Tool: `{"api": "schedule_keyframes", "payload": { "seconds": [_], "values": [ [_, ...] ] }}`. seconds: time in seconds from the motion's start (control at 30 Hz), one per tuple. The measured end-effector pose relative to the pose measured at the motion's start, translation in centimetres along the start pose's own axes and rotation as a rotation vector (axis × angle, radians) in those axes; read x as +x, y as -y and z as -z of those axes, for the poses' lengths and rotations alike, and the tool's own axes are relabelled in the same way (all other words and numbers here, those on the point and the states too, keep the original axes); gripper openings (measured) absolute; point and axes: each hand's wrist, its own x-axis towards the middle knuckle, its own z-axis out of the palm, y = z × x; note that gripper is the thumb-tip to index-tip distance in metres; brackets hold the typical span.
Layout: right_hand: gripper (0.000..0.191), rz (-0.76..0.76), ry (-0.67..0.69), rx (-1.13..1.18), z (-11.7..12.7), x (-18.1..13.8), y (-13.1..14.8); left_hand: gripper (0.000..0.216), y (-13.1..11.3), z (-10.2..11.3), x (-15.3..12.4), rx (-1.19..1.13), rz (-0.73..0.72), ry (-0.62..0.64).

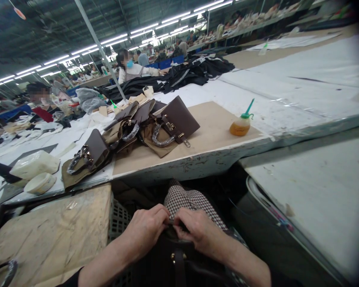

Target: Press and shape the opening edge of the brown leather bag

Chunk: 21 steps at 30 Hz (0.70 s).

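In my lap lies a dark brown handbag (179,249) with a strap and gold-coloured metal fittings. My left hand (149,225) pinches its upper edge with bent fingers. Close beside it, my right hand (194,227) grips the same edge, thumb and fingers pressed together. The two hands are a small gap apart. Beneath them, checked cloth (194,201) covers my lap. Much of the bag's lower part is in shadow, and the exact bit of edge under my fingertips is hidden.
Several brown handbags (182,119) with wrapped handles lie on the worktable (197,163). A squeeze bottle (241,124) of amber liquid stands to their right. At left are a tub (40,183) and a wooden board (68,223). A co-worker (134,71) sits across, behind black material (191,73).
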Motion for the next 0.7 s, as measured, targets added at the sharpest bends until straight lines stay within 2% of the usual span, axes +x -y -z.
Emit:
{"api": "schedule_keyframes", "payload": {
  "seconds": [0.47, 0.7],
  "values": [
    [0.008, -0.010, -0.001, 0.032, -0.4, -0.3, -0.7, 0.011, 0.4, 1.0, 1.0, -0.096, 0.023, 0.106],
    [0.012, -0.030, -0.004, 0.041, -0.1, -0.3, -0.7, 0.010, 0.4, 0.0, 0.8, -0.063, 0.033, 0.022]
  ]
}}
